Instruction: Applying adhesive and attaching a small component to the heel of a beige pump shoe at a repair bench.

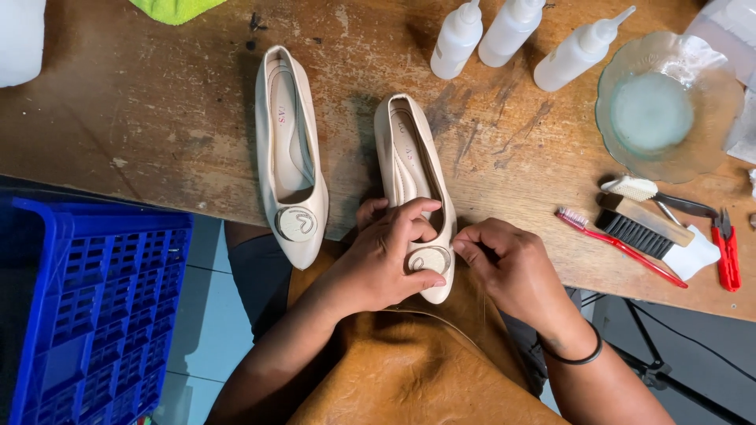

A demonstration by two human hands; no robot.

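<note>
Two beige flat shoes lie on a worn wooden table (157, 118), toes toward me. The left shoe (289, 149) rests untouched, with a round buckle on its toe. My left hand (386, 256) grips the toe of the right shoe (409, 165), thumb and fingers around its round ornament (429, 260). My right hand (504, 264) sits against the same toe from the right, fingertips pinched at the shoe's edge. A brown apron (409, 370) covers my lap.
Three white squeeze bottles (512, 35) stand at the back. A glass bowl (665, 106) sits at the right, with brushes (642, 224), a red toothbrush (622, 245) and red snips (726, 256) near it. A blue plastic crate (94, 307) stands at lower left, a green cloth (175, 8) lies at the top.
</note>
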